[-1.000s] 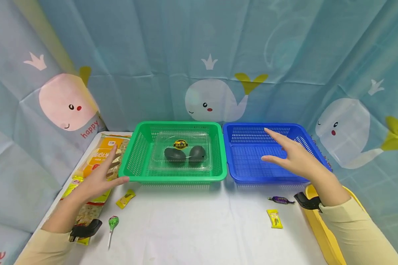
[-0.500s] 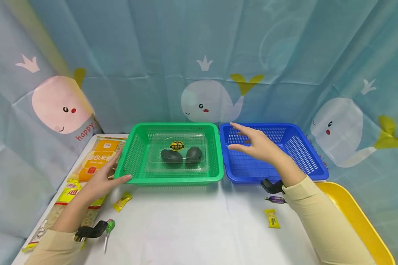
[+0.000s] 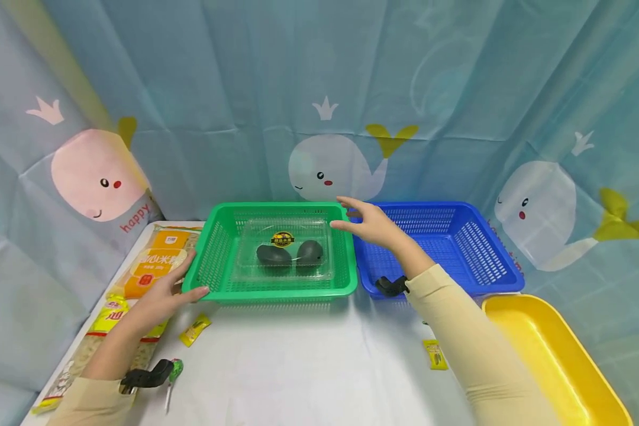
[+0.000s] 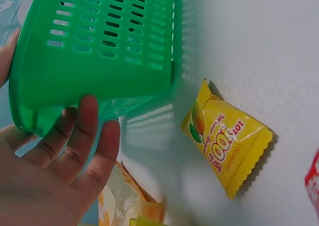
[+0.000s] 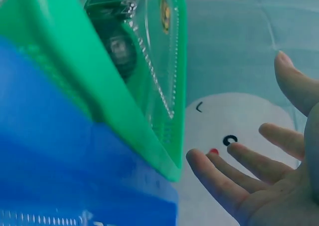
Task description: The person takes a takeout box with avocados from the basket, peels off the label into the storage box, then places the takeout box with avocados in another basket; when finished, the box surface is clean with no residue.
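A green plastic basket (image 3: 271,294) stands at the back centre-left of the table. In it is a clear lidded box (image 3: 247,239) with two dark, oval, fruit-like objects (image 3: 274,255). My left hand (image 3: 162,299) is at the basket's front left corner, thumb over the front rim, fingers along the left side. In the left wrist view those fingers (image 4: 87,121) are fairly straight, by the green wall. My right hand (image 3: 370,223) hovers around the basket's right rim, thumb and fingers spread, with nothing held. The right wrist view shows its fingers (image 5: 214,178) apart from the rim.
A blue basket (image 3: 436,254) adjoins on the right; a yellow tray (image 3: 554,367) is at front right. Food bags (image 3: 157,257) lie left. A lollipop (image 3: 176,370) and yellow-wrapped candies (image 3: 195,329) lie on the white table (image 3: 287,367).
My right hand has moved left, from over the blue basket to the green basket's right rim. My left hand has settled at the green basket's front left corner. The camera view shifted slightly.
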Demonstrator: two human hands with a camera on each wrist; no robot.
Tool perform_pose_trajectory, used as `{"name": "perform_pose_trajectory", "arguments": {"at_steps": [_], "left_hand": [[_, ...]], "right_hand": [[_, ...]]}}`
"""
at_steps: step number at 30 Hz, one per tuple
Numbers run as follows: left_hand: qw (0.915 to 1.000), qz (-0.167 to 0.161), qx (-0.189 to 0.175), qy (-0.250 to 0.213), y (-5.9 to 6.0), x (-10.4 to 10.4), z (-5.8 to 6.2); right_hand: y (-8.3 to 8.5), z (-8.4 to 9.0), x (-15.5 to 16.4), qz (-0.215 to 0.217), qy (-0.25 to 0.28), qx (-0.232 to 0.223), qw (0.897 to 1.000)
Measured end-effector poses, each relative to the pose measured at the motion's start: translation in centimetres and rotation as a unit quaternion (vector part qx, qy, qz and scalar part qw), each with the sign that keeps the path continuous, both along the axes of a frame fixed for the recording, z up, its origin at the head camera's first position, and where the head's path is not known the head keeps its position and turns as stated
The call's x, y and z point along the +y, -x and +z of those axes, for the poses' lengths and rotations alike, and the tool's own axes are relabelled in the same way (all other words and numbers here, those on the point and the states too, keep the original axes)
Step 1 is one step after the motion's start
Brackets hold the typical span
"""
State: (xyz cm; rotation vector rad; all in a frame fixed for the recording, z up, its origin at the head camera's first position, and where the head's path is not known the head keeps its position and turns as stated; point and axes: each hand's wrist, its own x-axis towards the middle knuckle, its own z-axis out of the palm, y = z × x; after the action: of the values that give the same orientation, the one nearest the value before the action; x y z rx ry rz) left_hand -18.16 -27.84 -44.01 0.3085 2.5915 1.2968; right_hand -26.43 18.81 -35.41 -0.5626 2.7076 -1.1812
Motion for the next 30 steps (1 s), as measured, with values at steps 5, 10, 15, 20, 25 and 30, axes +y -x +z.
{"name": "perform_pose_trajectory", "arguments": {"at_steps": [5,10,15,20,25,30], "left_hand": [[1.0,0.003,-0.008,0.002,-0.2,-0.4,0.0],[0.9999,0.0,-0.011,-0.002,-0.1,-0.5,0.0],[0.9998,0.0,-0.01,-0.016,-0.1,-0.8,-0.2],[0.9996,-0.001,-0.01,-0.026,0.0,-0.8,-0.5],[0.9995,0.0,-0.008,-0.029,0.0,-0.6,-0.6],[0.9994,0.003,-0.011,-0.032,0.1,-0.5,-0.7]], "right_hand": [[1.7,-0.9,-2.0,0.007,0.015,-0.022,1.0],[3.0,-1.7,-3.8,-0.018,0.053,-0.076,0.996],[3.7,-2.6,-5.7,-0.038,0.032,-0.093,0.994],[3.3,-3.3,-6.9,-0.021,0.012,-0.163,0.986],[3.4,-4.3,-7.5,-0.02,0.034,-0.239,0.97],[3.6,-4.8,-8.0,-0.049,0.051,-0.27,0.96]]}}
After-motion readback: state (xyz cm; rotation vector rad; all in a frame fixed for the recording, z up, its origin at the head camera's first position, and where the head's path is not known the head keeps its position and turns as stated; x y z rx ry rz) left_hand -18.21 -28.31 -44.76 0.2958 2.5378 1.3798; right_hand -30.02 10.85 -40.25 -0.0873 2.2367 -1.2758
